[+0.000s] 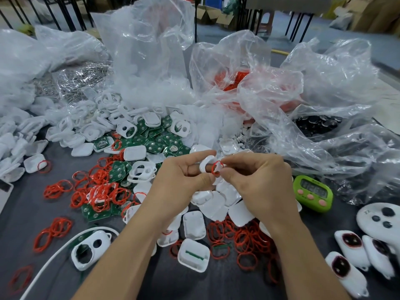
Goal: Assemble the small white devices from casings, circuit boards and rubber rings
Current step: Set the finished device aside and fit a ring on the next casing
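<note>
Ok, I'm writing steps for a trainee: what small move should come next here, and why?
Probably slip the red ring onto the edge of the white casing and begin seating it. The left hand grips the casing on edge, the right hand pinches the ring right beside it, and the ring does not look seated on the casing yet.

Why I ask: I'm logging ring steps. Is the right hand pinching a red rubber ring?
Yes, the right hand pinches a red rubber ring at its fingertips, right beside the white casing held in the left hand.
</note>
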Demonstrator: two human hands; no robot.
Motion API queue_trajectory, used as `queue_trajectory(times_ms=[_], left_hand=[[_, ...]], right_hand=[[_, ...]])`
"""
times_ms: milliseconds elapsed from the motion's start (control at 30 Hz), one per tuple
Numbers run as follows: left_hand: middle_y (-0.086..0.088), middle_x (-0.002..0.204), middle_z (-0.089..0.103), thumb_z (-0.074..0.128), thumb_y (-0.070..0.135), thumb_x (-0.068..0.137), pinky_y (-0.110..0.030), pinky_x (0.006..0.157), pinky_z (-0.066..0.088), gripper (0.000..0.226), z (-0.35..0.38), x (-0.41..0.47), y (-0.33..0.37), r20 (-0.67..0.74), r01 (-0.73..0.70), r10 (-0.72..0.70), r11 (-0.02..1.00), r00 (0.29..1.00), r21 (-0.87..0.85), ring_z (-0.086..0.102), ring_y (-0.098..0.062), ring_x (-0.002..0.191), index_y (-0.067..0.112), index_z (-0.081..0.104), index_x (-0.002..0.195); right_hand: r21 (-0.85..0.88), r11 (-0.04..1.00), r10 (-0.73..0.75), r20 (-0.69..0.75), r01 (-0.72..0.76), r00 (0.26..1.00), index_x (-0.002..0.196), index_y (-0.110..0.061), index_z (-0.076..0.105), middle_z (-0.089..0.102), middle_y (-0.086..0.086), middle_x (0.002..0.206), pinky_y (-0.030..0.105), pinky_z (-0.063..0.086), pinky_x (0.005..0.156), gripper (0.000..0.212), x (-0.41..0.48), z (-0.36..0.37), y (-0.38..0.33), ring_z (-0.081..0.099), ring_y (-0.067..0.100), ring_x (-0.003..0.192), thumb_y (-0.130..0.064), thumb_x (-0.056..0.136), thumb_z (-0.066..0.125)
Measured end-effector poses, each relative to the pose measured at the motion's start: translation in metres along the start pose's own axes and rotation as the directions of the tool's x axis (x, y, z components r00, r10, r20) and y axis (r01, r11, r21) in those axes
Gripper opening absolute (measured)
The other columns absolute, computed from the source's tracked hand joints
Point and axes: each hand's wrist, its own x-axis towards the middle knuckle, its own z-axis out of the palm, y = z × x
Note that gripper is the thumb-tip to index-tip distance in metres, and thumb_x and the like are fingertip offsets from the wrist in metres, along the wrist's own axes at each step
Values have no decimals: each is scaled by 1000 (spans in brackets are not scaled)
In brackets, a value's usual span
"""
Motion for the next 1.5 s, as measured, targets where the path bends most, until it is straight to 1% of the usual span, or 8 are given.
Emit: queue_trajectory(times_ms=[133,200,333,533,767,967,1200,1500], left_hand=[[-6,71,75,77,1,89,-49,90,60,46,4,0,-2,-55,-54,61,991,997,122,71,-26,74,27,70,126],[-13,80,77,74,-4,89,-57,94,57,50,5,-1,-3,-42,-56,62,990,997,132,71,-26,81,31,69,124],[0,102,80,67,-12,90,-38,95,59,57,7,-1,-2,9,-60,59,989,998,134,75,-21,103,35,68,123],[-5,96,81,67,-10,90,-41,92,61,49,6,2,-4,-55,-54,59,995,997,87,75,-34,96,28,70,122],[0,93,81,72,-7,89,-24,79,60,51,9,-1,-1,-63,-63,70,992,996,106,78,-21,87,27,68,126],[3,92,81,73,-7,87,-24,79,61,52,10,-3,0,-82,-63,73,991,994,118,74,-16,81,35,68,117],[5,93,81,74,-7,87,-25,81,61,53,9,-2,-2,-81,-77,88,989,993,127,76,-27,91,33,69,122],[3,92,81,75,-9,85,-24,76,61,50,10,-3,-3,-97,-92,101,991,990,95,78,-24,87,28,72,119]], right_hand=[[11,1000,8,-19,-8,1000,89,-28,83,76,-21,74,9,54,65,19,-4,8,-4,72,-4,71,-22,73,91],[-28,1000,-14,-64,13,998,85,-30,82,74,-21,72,7,52,61,20,-4,12,-4,71,-5,68,-22,70,93],[-43,998,-39,-88,35,995,87,-30,82,74,-23,71,4,50,60,24,-5,13,-5,70,-7,66,-18,69,93],[102,995,8,-111,4,994,93,-28,83,75,-20,70,9,54,59,24,-4,10,-5,73,-2,65,-19,73,92],[125,992,-5,-70,14,998,92,-25,83,76,-17,74,12,55,62,19,-4,15,-6,74,3,69,-16,76,89],[58,996,-69,-54,72,996,90,-32,82,75,-21,75,12,56,65,21,-5,15,-8,73,-1,70,-15,79,87],[40,996,-78,-41,80,996,87,-37,79,73,-30,74,6,52,62,30,-5,15,-10,72,-7,70,-11,77,87],[76,997,-27,-46,31,999,83,-37,81,75,-22,72,12,56,62,26,-4,14,-12,73,-2,70,-12,76,87]])
